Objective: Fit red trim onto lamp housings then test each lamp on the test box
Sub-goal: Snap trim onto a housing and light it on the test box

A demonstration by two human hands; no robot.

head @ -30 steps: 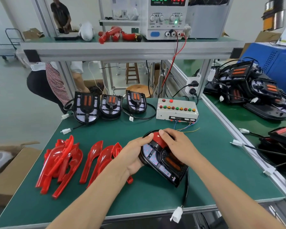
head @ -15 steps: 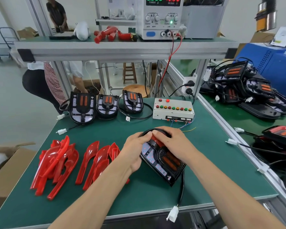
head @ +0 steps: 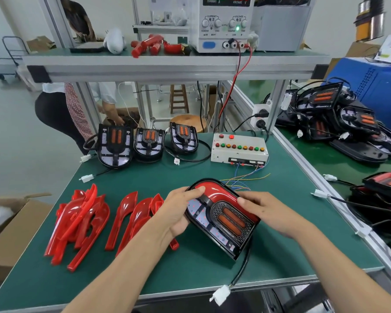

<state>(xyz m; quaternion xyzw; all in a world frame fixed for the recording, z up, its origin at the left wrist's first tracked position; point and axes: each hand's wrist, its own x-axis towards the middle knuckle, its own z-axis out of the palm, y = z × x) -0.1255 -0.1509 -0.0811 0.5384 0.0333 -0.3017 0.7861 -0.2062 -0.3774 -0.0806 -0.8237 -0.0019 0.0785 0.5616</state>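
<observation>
A black lamp housing (head: 221, 224) lies tilted on the green mat (head: 190, 274), with a curved red trim (head: 215, 192) seated along its top edge. My left hand (head: 178, 211) grips the housing's left side, thumb pressing on the trim. My right hand (head: 269, 211) grips its right side. The housing's cable ends in a white plug (head: 220, 294) at the front edge. The white test box (head: 239, 148) with coloured buttons stands behind. Loose red trims (head: 81, 222) lie at the left.
Three untrimmed lamp housings (head: 148, 143) stand at the back left. A power supply (head: 224, 23) sits on the shelf above. More lamps (head: 339, 118) pile on the right bench. A cardboard box (head: 11, 227) stands left. Another person (head: 61, 114) bends behind the bench.
My right hand slid off the top of the trim to the housing's right side, uncovering the red trim. The left thumb stays on the trim.
</observation>
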